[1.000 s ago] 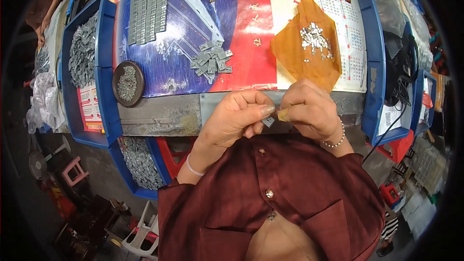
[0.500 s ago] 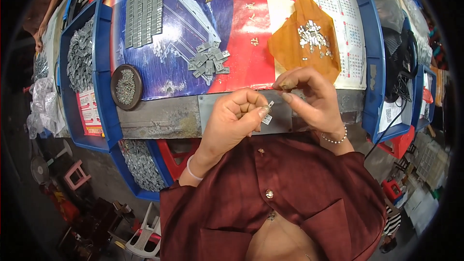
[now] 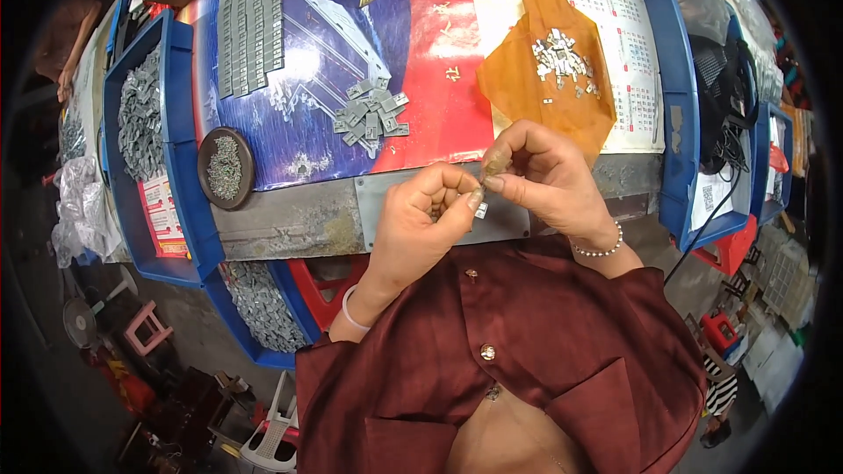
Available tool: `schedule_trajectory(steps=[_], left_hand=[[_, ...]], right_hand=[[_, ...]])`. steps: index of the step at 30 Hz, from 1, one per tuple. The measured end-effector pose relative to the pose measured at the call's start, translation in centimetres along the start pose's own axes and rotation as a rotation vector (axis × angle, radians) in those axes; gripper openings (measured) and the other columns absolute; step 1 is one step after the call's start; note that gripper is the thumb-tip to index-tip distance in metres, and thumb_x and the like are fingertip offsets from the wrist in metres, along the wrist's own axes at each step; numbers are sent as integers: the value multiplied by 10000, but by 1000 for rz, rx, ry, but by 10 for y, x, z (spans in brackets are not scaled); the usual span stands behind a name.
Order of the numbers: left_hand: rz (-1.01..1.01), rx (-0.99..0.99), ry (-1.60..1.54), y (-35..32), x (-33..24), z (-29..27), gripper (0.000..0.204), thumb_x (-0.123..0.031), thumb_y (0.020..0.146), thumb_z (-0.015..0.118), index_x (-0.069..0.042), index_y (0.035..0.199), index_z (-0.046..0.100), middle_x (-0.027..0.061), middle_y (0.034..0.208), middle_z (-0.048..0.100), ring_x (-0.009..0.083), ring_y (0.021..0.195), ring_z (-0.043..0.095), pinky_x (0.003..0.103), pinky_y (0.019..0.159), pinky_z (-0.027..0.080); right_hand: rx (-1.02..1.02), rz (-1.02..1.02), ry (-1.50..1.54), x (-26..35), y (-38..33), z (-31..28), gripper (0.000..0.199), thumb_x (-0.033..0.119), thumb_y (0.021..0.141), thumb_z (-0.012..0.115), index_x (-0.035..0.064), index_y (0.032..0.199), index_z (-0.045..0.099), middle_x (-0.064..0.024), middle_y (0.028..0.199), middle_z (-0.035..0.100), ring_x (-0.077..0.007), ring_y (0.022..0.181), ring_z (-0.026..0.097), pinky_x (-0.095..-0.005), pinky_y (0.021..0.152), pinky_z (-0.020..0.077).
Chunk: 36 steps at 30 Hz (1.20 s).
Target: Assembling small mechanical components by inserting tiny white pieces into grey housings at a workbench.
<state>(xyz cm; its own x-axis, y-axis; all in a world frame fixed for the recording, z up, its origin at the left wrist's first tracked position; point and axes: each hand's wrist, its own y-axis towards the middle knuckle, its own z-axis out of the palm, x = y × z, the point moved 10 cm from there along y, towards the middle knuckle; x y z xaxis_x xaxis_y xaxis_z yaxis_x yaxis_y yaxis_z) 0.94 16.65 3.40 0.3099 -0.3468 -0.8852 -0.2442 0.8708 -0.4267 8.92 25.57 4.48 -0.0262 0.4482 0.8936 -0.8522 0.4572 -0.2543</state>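
Note:
Near the table's front edge, my left hand [image 3: 421, 224] pinches a small grey metal piece [image 3: 480, 210] between thumb and fingers; most of it is covered. My right hand [image 3: 553, 180] meets it from the other side, thumb and forefinger pressed together at the piece's upper end. Whatever those right fingertips hold is hidden. Beyond my left hand lies a loose heap of similar grey pieces [image 3: 372, 114]. Small white-silver parts [image 3: 562, 59] are scattered on an orange-brown sheet [image 3: 503, 79] beyond my right hand.
Grey pieces stand in tight rows [image 3: 252, 26] at the far left. A round brown dish [image 3: 205, 189] of tiny metal bits sits near a blue bin [image 3: 183, 123] of grey parts. Another blue bin [image 3: 262, 353] is below it. At the right, a blue bin [image 3: 669, 79] holds bags and cables.
My right hand has moved left and down, and its fingertips now touch the piece in my left hand. The view has shifted slightly.

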Motion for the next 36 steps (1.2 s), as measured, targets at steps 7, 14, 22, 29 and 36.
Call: schedule_trajectory(steps=[7,14,22,29,36], left_hand=[[34,-139,-91,0,-2,-8,168,-22,924,549,41,1078,574,45,812,657,75,724,625,207,633,512],[122,-172,-71,4,-2,-7,280,4,945,500,69,1217,519,129,964,683,164,883,668,263,789,531],[363,-306,121,0,-8,-11,252,46,862,592,74,1113,589,144,923,710,158,840,701,253,717,555],[412,-308,204,-1,-15,-3,243,62,847,592,73,1091,591,143,914,709,157,823,702,255,713,555],[310,-270,16,0,-9,-3,228,37,908,540,81,1132,551,132,941,693,144,867,673,257,766,546]], right_hand=[[-148,-34,-50,5,-1,-12,132,-6,853,637,30,950,556,24,870,550,-32,769,499,-196,697,433],[-266,-158,-221,12,-3,-13,122,-4,838,651,18,923,566,3,847,573,-47,757,522,-207,675,445],[-307,-249,-419,21,-4,-9,170,-25,836,675,3,953,556,-39,869,614,-82,767,569,-224,687,459],[-361,-406,-651,37,-5,-2,131,-46,799,659,-18,898,578,-96,788,633,-150,673,645,-274,613,509],[-357,-235,-256,15,2,-10,124,-23,825,664,-8,910,575,-56,806,636,-112,696,626,-262,621,513]])
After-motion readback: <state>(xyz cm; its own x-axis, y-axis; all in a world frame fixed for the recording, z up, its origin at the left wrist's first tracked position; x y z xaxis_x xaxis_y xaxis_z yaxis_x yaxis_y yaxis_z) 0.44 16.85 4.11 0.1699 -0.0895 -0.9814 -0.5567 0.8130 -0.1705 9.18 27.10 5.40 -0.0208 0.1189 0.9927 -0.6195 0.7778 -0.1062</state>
